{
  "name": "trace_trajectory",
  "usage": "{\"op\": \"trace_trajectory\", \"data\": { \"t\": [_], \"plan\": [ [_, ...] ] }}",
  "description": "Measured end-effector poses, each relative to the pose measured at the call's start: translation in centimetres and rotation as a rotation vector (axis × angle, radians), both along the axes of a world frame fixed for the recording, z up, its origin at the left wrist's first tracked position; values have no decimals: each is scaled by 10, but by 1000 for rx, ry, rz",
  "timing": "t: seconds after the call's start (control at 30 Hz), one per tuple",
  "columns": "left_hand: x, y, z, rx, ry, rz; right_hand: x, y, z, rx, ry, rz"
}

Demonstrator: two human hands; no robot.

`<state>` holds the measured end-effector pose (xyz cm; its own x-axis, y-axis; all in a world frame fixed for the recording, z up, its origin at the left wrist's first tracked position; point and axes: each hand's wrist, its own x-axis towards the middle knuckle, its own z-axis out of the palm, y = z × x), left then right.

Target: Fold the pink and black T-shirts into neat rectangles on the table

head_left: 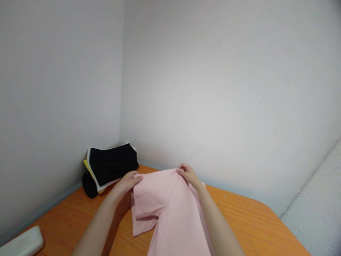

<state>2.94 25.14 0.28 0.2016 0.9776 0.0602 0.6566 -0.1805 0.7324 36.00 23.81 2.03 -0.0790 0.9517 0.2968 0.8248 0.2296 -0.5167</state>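
Observation:
A pink T-shirt [176,217] hangs from both hands over the table, its lower part running out of view at the bottom. My left hand [129,181] pinches the end of one short sleeve, thumb on top. At the shoulder, my right hand [188,174] grips the cloth between thumb and fingers. The upper edge is drawn fairly straight between the two hands. Beneath the held sleeve, another layer of pink cloth shows. The fingers behind the cloth are partly hidden.
Folded clothes, with a black piece [114,161] on top and white and yellow edges below, lie in the back left corner. A white case-like object [23,241] sits at the lower left. The orange wooden table [239,217] meets pale walls behind and left.

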Motion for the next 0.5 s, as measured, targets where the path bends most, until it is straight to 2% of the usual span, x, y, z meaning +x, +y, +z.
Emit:
{"op": "trace_trajectory", "data": {
  "t": [0.13,0.23,0.33,0.5],
  "plan": [
    [3,-2,-21,-25,226,118,-20,10,-34,-70,-122,-68],
    [2,-5,-24,11,357,137,-33,9,-54,-67,-218,-131],
    [4,-9,-21,40,427,117,-32,7,-56,-59,-311,-142],
    [8,-12,-14,50,470,58,-12,-5,-43,-33,-479,-155]
  ]
}}
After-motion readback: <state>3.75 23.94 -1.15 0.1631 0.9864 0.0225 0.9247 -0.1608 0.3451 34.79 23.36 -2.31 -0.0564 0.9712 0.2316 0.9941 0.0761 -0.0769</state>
